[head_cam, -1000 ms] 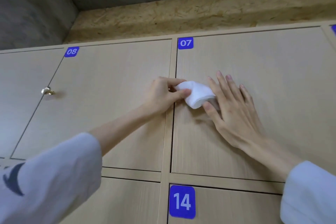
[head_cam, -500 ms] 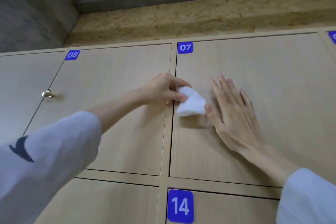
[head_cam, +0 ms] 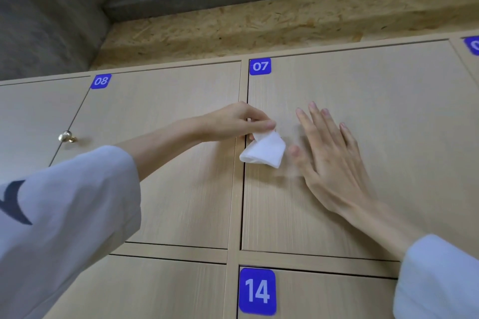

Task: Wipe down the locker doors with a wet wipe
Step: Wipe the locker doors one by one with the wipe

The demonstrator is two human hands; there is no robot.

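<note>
Wet wipe (head_cam: pixel 263 151) now only in left hand (head_cam: pixel 234 122), right hand (head_cam: pixel 330 149) off it

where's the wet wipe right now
In the head view the wet wipe hangs pinched in the left hand, at the left edge of door 07, just left of the open right hand.

The pale wood-grain locker door marked 07 (head_cam: pixel 375 116) lies bare to the right of and above the flat right hand (head_cam: pixel 329 153), leaving open surface there. Its left edge is taken up by the left hand (head_cam: pixel 233 123) pinching a folded white wet wipe (head_cam: pixel 264 154), which hangs just beside the right thumb. On the pale door marked 08 (head_cam: pixel 160 116), only a small round brass knob (head_cam: pixel 66 136) juts out at the far left; the rest is flat.
</note>
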